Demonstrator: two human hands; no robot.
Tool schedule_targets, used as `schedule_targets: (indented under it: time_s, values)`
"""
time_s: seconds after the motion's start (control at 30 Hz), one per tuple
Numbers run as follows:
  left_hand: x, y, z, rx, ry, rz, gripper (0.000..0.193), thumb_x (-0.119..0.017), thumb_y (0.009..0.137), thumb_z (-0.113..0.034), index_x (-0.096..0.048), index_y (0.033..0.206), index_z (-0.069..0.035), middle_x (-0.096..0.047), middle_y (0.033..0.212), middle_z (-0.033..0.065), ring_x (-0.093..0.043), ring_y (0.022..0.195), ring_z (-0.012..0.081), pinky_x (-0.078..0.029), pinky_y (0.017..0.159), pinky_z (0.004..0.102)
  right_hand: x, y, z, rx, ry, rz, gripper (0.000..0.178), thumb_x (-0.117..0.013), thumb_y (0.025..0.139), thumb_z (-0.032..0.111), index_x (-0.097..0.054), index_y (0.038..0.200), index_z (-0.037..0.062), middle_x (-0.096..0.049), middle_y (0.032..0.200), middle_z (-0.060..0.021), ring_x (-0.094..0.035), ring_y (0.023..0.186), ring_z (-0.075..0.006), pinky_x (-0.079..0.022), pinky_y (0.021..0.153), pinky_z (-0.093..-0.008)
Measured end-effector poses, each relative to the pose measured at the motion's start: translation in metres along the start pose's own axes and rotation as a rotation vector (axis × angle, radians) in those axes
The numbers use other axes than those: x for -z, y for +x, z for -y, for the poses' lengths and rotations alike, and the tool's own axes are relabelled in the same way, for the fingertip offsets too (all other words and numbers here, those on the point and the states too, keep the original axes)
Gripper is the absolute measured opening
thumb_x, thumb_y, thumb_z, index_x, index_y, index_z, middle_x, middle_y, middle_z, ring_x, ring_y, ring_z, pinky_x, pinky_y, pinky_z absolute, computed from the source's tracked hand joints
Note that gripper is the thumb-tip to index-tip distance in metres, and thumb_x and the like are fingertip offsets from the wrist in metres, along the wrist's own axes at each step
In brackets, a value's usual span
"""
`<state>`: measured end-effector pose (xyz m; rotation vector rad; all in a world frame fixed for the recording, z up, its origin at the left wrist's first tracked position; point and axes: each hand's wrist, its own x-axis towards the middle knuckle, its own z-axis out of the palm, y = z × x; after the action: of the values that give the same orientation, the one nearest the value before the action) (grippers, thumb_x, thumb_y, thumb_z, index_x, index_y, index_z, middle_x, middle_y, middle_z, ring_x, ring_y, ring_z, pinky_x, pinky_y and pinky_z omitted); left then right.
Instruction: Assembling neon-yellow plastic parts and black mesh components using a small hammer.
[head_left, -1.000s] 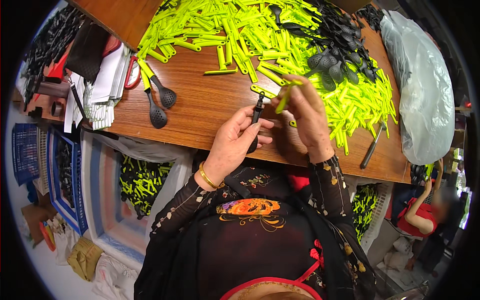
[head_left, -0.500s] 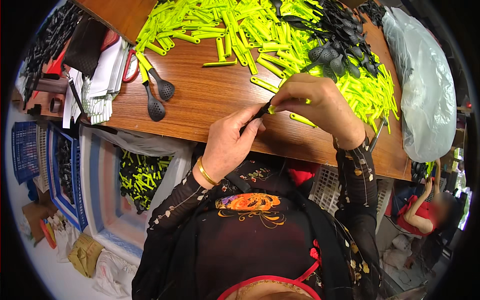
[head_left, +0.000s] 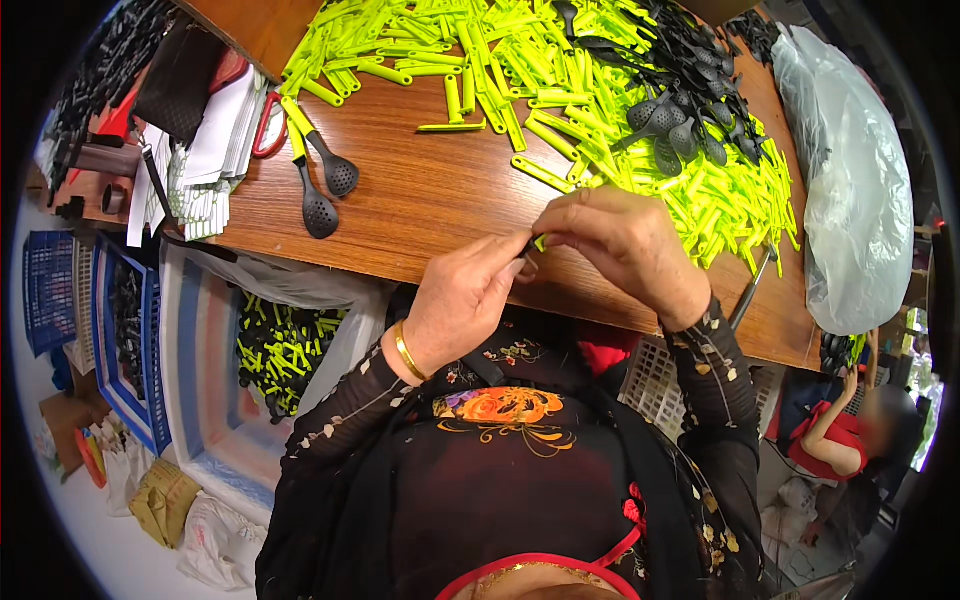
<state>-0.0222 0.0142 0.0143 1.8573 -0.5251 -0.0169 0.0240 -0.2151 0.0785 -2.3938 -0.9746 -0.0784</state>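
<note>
Both hands have drawn nearer the person since half a second ago, fingertips together, and less of the black piece shows. The wood-grain bench (head_left: 410,215) carries a broad far heap of lime-green handles (head_left: 490,50), with black slotted utensil heads (head_left: 680,125) piled at its right. A bulging translucent plastic bag (head_left: 855,200) lies at the bench's right end, contents unclear. Below on the left, a plastic-lined bin (head_left: 205,360) holds mixed black and lime-green pieces (head_left: 280,350); farther left, a blue basket (head_left: 152,385) holds dark pieces. A pale lattice basket (head_left: 655,385) sits under the near right edge.

The left hand (head_left: 462,300) has its grip closed around a slim black shaft (head_left: 526,249), only a short length showing. The right hand (head_left: 630,245) pinches narrowly on a lime-green piece (head_left: 541,243), a bright sliver just beside the shaft over the bench's near edge; fingers hide the rest, so I cannot tell whether the two are joined.
</note>
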Motion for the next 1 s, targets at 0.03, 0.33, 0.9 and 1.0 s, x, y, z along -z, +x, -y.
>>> schedule_targets:
  time_s: [0.03,0.33,0.9,1.0]
  values:
    - [0.001,-0.003,0.000,-0.004,0.009,0.023,0.032,-0.061,0.100,-0.004,-0.064,0.131,0.004,-0.074,0.101,0.0177,-0.074,0.090,0.0308,-0.058,0.079,0.0364,-0.003,-0.004,0.000,0.005,-0.003,0.001,0.019,-0.078,0.084,0.008,-0.076,0.102,0.0104,-0.077,0.098,-0.0056,-0.072,0.088,-0.0247,-0.057,0.074,-0.0353]
    - [0.042,-0.012,0.004,0.727,-1.126,0.863,0.047,-0.049,0.113,-0.036,-0.043,0.148,-0.005,-0.073,0.120,0.0170,-0.078,0.091,0.0199,-0.058,0.079,0.0251,-0.030,-0.036,0.033,0.300,-0.177,-0.165,0.021,-0.070,0.085,0.022,-0.079,0.104,0.0203,-0.073,0.112,0.0063,-0.064,0.107,-0.0164,-0.048,0.095,-0.0400]
    - [0.001,-0.022,0.025,0.636,-0.920,-0.076,0.036,-0.057,0.109,-0.015,-0.054,0.142,0.001,-0.072,0.120,0.0176,-0.075,0.105,0.0248,-0.062,0.089,0.0338,-0.046,0.023,-0.044,-0.157,-0.238,-0.079,0.025,-0.073,0.087,0.004,-0.072,0.112,0.0060,-0.071,0.102,-0.0122,-0.069,0.085,-0.0317,-0.056,0.075,-0.0394]
    - [-0.002,-0.026,0.026,0.556,-0.913,-0.104,0.038,-0.055,0.110,-0.014,-0.050,0.144,0.001,-0.071,0.118,0.0152,-0.074,0.106,0.0234,-0.061,0.091,0.0335,-0.041,0.021,-0.015,-0.398,0.356,-0.107,0.041,-0.070,0.092,0.003,-0.065,0.132,0.0052,-0.073,0.105,-0.0091,-0.072,0.090,-0.0209,-0.057,0.080,-0.0332]
